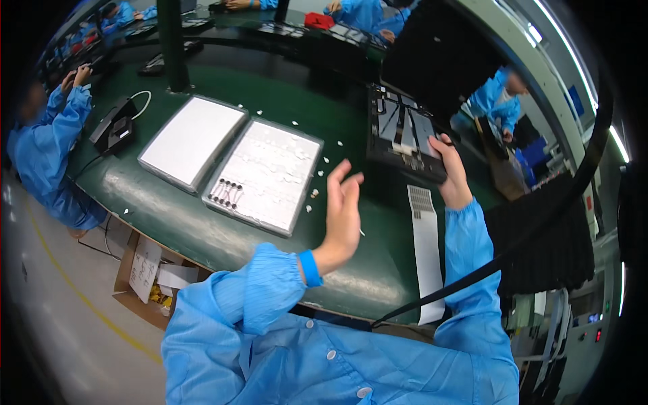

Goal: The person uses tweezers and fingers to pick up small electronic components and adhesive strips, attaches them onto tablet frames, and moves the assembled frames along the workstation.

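Observation:
My right hand (453, 165) grips the near right corner of a black tray-like case (381, 147), with its thumb on top. Flat grey and black electronic parts show inside the case; its exact kind I cannot make out. My left hand (343, 216) hangs over the green table, fingers stretched and apart, holding nothing. To its left lies a shallow tray (287, 152) covered with white pieces. Several small black round parts with thin reddish wires (226, 194) sit at that tray's near left corner. Below the case lies a long white label strip (426, 263) with small grey labels.
A second tray with a white sheet (196, 138) lies further left. White scraps (314, 193) dot the green table (169, 216). A green post (173, 47) rises behind. A black device with a cable (118, 131) stands near a co-worker (54, 145) at left. A black strap (526, 236) crosses the right side.

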Available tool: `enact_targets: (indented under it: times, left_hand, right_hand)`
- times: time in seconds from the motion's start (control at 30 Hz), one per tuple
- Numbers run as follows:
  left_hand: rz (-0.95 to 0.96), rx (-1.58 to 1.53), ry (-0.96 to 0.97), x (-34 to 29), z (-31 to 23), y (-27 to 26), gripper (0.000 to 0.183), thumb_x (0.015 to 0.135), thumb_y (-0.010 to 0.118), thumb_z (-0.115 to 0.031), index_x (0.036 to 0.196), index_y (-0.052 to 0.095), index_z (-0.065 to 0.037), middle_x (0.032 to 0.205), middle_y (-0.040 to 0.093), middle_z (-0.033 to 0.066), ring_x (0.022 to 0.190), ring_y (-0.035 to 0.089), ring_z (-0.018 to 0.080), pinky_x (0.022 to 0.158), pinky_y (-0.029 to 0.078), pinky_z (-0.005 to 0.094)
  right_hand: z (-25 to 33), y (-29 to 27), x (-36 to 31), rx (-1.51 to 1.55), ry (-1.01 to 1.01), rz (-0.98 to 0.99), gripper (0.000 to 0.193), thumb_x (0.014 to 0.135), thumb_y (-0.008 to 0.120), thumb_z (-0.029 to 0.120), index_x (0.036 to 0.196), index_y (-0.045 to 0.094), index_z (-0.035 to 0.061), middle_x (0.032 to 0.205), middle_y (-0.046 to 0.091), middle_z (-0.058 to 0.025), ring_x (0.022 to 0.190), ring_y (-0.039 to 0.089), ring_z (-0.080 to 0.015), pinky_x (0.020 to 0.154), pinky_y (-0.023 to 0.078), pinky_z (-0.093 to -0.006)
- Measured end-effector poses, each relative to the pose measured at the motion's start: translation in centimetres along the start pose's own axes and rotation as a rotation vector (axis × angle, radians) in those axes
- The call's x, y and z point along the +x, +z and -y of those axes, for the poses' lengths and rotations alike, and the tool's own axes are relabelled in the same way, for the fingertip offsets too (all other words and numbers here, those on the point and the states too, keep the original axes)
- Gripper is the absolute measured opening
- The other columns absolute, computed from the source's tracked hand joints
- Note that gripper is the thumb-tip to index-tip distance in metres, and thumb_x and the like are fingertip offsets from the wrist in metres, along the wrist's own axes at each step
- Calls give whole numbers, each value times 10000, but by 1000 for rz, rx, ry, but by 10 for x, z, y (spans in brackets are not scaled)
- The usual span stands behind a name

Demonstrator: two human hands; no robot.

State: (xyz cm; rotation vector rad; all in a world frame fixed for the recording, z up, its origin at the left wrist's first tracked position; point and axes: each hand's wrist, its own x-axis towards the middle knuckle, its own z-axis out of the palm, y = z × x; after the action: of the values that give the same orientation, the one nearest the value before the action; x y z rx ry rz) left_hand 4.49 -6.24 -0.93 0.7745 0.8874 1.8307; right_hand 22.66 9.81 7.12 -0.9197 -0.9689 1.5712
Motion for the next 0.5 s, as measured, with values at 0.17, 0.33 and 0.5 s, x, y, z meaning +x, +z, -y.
enact_targets:
  times: [0.17, 0.33, 0.5]
  left_hand:
    - [436, 95, -280, 17, 47, 5, 264, 1035, 483, -232, 1081, 623, -12, 1024, 657, 70, 809, 633, 142, 749, 499, 294]
    - [604, 225, -95, 13, 63, 8, 250, 974, 506, -171, 1014, 628, 44, 889, 660, 200, 782, 664, 311, 727, 515, 404]
    - [570, 168, -32, 6, 50, -10, 244, 943, 518, -147, 1020, 638, 51, 963, 674, 260, 902, 645, 432, 811, 508, 489]
  right_hand:
    - [-58, -31, 216, -217, -126, -108, 504, 829, 675, -53, 1260, 439, 64, 1061, 579, -148, 926, 658, -241, 764, 573, -364]
    - [-138, 31, 301, -361, -244, -140, 538, 790, 661, -63, 1271, 440, 36, 1061, 570, -142, 925, 627, -249, 772, 547, -371]
    - [-189, 122, 285, -514, -393, -362, 512, 806, 700, 5, 1251, 450, 47, 1121, 570, -152, 1012, 589, -277, 890, 485, -381]
